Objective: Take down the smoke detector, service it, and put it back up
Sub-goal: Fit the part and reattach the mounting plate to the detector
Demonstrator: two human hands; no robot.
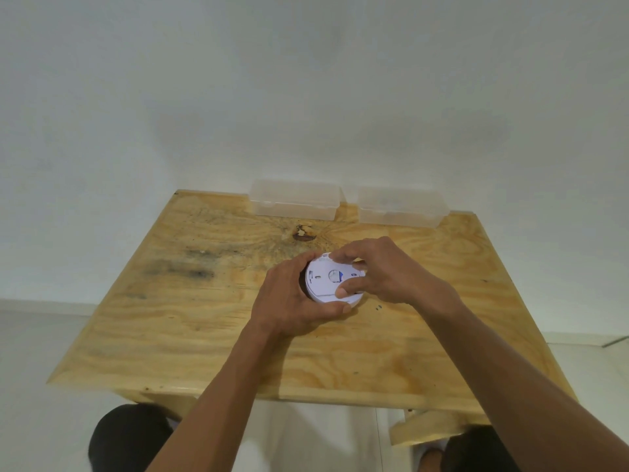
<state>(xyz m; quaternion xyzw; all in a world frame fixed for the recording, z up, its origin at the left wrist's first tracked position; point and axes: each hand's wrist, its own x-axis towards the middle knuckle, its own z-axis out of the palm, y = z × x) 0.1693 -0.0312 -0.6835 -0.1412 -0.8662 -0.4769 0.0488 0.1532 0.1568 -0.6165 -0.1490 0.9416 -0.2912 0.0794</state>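
Both hands' grip (335, 284) clamped round smooth white round smoke detector (326, 279) on grainy plywood table (204, 318)

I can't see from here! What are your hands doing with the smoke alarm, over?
Left hand and right hand both gripping smoke detector on wooden table. Two clear boxes at far edge, nothing in the way.

The white round smoke detector (332, 279) is held over the middle of the plywood table (211, 321), gripped from both sides. Its left edge is wrapped by the left hand (292, 301), thumb curled beneath the near rim. The top face is pinched by the right hand (381, 270), thumb pressed near the front. Two clear plastic boxes (295, 199) (401, 206) are seen side by side at the far edge, against a white wall (306, 80).
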